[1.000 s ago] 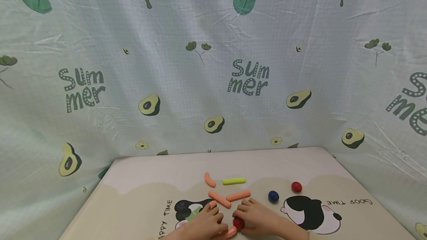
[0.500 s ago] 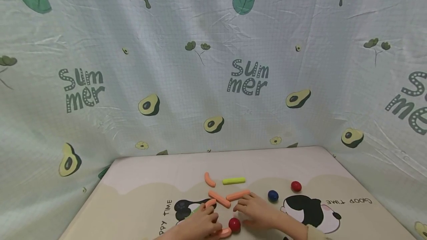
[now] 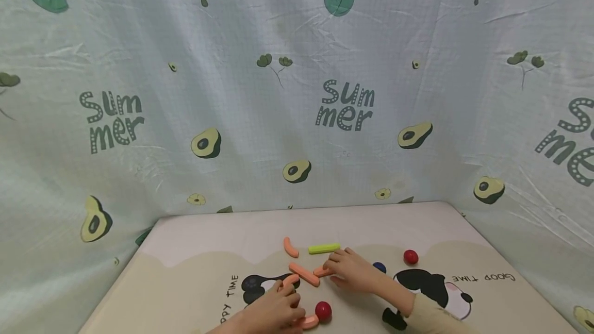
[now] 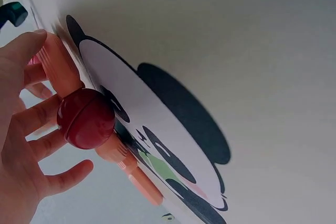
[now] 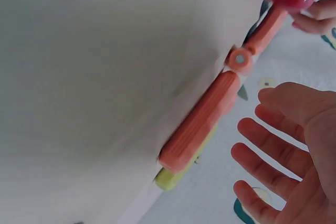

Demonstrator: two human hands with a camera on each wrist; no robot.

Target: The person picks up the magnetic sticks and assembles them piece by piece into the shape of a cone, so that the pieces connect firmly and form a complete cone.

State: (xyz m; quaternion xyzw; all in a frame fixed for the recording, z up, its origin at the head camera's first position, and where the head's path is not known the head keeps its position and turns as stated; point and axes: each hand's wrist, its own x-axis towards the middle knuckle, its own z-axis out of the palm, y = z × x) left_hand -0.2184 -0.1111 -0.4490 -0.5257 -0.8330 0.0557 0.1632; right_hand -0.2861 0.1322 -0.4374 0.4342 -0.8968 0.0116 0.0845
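Left hand [image 3: 274, 311]: fingers spread above the table [image 3: 185, 282], thumb tip against the near rod in the left wrist view — pinching or merely resting, one cannot tell.
Right hand [image 3: 355, 271]: fingers apart and relaxed, nothing between them; over the right rod, partly hiding it from the head view.
Right rod [image 3: 319, 272]: on the table, just beside the middle rod [image 3: 303, 274].
Near rod [image 4: 59, 66]: on the table, its end touching the ball [image 3: 323, 312] or nearly so.
Rod handling: judged light, stiff and hardly fragile; rounded sides may roll, though the near rod's fine ribs should aid grip.
Rod hold: best across the middle, thumb and forefinger on opposite long sides.
Ball handling: glossy, probably slippery and quick to roll — best cupped round its widest part.
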